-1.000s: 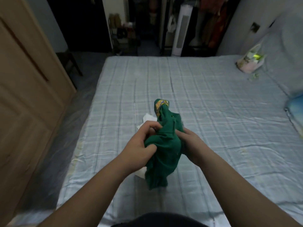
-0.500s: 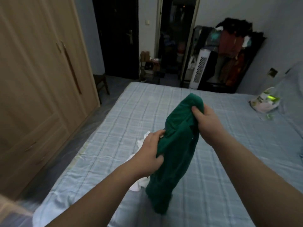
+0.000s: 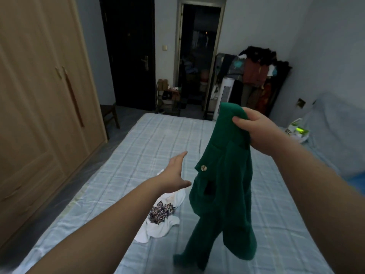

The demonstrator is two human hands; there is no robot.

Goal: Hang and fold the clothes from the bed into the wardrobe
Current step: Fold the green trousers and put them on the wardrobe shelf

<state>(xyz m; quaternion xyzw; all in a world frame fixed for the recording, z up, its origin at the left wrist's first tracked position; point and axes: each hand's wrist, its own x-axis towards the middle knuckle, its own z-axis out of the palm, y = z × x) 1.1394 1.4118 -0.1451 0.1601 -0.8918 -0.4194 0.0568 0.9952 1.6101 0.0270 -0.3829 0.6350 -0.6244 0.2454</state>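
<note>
Low in the middle of the frame, a white shirt (image 3: 164,220) with a dark printed pattern lies crumpled on the bed (image 3: 138,151), untouched.

Just above it is the left hand (image 3: 174,173). Half a second ago it was clenched on the green garment (image 3: 223,184); now it has let go and its fingers are spread and straight, holding nothing. Its thumb is just beside the cloth, and I cannot tell whether it touches.

The green garment now hangs from 1 hand only. It has dropped open to its full length in the centre right of the frame, with a pale button (image 3: 203,168) showing. Whether its lower end brushes the bed is unclear.

Higher up, the right hand (image 3: 256,131) grasps the bunched top edge, fingers curled round it.

The garment looks shaken loose and ready to sort. The free hand probably needs a second corner or shoulder before any folding or hanging.

Along the left of the frame, the wardrobe (image 3: 39,105) has its doors closed, so it must be opened first. At least 2 pieces remain to put away.
</note>
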